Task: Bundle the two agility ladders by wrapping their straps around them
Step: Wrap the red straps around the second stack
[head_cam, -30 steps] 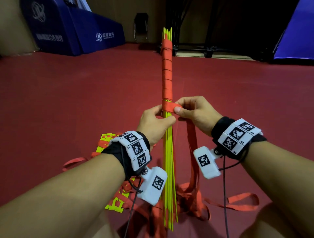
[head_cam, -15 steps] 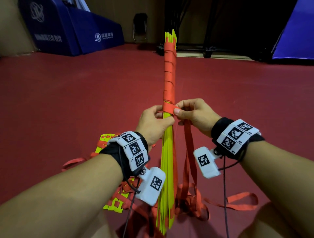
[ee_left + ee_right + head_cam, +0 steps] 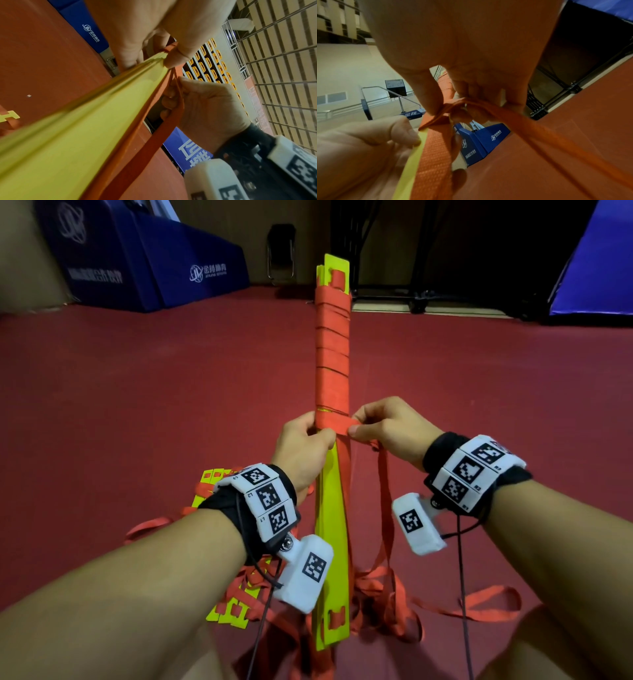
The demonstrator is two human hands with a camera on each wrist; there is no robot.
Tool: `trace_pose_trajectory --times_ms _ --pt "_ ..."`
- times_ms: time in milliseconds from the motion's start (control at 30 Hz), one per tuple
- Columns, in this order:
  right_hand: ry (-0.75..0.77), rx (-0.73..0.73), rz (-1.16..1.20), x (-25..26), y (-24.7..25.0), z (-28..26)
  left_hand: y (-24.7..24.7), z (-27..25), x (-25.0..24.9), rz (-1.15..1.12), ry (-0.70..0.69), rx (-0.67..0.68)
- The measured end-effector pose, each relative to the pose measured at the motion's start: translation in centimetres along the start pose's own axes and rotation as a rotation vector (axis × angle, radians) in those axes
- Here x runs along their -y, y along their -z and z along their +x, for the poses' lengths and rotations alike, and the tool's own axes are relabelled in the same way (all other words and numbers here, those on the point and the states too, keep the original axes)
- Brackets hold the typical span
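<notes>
A red sports-hall floor (image 3: 137, 412) stretched away to blue padded mats (image 3: 147, 268) along the far wall, and the left wrist view caught rows of yellow spectator seats (image 3: 211, 63) beyond. Nothing in view served as a container.

Held upright over that floor was the stack of yellow rungs (image 3: 334, 508) of one agility ladder, its long axis running from near the person's lap away toward the far wall. Its far half was already covered in close turns of the red strap (image 3: 333, 364); the near half showed bare yellow. A second ladder (image 3: 222, 601) lay in a loose heap on the floor to the left, yellow rungs tangled in its own red webbing, not yet bundled.

The left hand (image 3: 301, 446) gripped the stack just below the last turn, fingers curled round it and the thumb pressed on its edge. The right hand (image 3: 387, 429), just beside it on the right, pinched the strap between thumb and forefinger where it came off the stack, the slack falling from that pinch to the floor (image 3: 385, 525).

The next turn probably belonged on the near side of the last, so the strap likely had to pass crosswise round the stack, toward the left hand's thumb.
</notes>
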State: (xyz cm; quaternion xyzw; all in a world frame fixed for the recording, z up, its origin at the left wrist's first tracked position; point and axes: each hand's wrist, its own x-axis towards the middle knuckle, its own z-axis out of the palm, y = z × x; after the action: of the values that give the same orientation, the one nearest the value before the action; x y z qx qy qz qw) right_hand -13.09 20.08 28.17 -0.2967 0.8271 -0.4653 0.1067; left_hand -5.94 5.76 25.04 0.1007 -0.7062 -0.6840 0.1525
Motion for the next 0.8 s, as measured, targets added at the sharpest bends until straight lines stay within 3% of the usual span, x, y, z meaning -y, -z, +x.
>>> trace_pose_trajectory --times_ms 233,500,800 --pt "-0.027 0.174 0.051 -0.1 -0.1 -0.5 0.4 0.3 0.2 0.008 0.008 -0.003" --pt "0.089 0.054 0.031 -0.7 0.1 -0.2 0.4 0.1 -0.2 -0.078 0.025 -0.023" --pt "0.121 0.037 0.108 -0.8 -1.0 -0.2 0.2 -0.3 -1.0 -0.151 0.056 -0.068"
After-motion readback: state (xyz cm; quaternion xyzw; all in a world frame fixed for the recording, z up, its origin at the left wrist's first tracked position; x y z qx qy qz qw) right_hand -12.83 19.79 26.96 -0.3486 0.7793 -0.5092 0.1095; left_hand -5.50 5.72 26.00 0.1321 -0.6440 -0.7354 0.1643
